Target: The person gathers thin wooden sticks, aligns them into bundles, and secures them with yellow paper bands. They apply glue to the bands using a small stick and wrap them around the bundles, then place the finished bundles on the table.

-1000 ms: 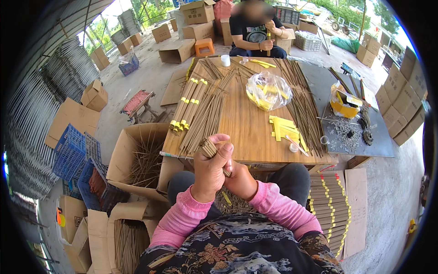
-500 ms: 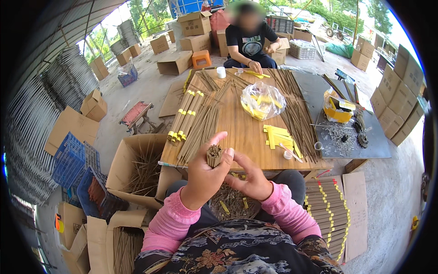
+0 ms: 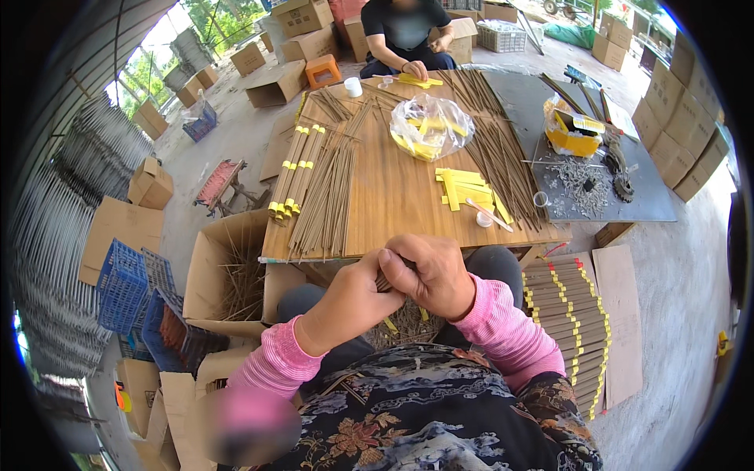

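Done, as judged: yellow-banded stick bundles (image 3: 296,169) on the wooden table's (image 3: 385,212) left side; more banded rolls (image 3: 569,330) low beside its near right corner. Remaining: loose brown sticks (image 3: 326,200) and yellow strips (image 3: 469,188) lying on the table. Held stick bundle (image 3: 383,282) is just off the table's near edge, mostly hidden; banding cannot be told. Left hand (image 3: 348,302) and right hand (image 3: 437,275) meet, fingers clamped around it; forearms converge.
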### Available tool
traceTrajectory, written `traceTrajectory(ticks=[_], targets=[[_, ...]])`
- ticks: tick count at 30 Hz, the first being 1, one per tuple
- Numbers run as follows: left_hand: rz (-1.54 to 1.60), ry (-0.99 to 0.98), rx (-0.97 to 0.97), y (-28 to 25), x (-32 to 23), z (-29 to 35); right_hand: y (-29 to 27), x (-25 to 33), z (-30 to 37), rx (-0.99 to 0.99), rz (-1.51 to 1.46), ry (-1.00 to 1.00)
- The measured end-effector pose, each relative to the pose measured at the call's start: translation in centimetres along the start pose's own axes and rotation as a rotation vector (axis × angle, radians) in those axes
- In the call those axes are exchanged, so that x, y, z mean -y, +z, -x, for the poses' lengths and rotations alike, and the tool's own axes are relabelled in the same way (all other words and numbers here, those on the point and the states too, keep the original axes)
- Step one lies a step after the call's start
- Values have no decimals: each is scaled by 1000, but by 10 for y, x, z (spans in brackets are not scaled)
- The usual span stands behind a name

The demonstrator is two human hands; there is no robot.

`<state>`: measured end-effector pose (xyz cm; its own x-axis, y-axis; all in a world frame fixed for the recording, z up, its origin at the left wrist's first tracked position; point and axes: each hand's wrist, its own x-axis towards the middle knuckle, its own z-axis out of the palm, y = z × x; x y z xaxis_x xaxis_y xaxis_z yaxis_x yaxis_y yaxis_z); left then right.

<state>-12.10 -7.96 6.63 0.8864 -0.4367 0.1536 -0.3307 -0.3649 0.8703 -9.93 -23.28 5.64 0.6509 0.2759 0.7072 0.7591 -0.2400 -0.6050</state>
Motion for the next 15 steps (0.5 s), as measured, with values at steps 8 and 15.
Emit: traceTrajectory(ticks=[8, 15], targets=[[558, -399, 231, -5, -11, 12, 3, -3, 16, 55, -278, 276], [618, -445, 219, -4, 3, 18, 6, -13, 22, 166, -477, 392]])
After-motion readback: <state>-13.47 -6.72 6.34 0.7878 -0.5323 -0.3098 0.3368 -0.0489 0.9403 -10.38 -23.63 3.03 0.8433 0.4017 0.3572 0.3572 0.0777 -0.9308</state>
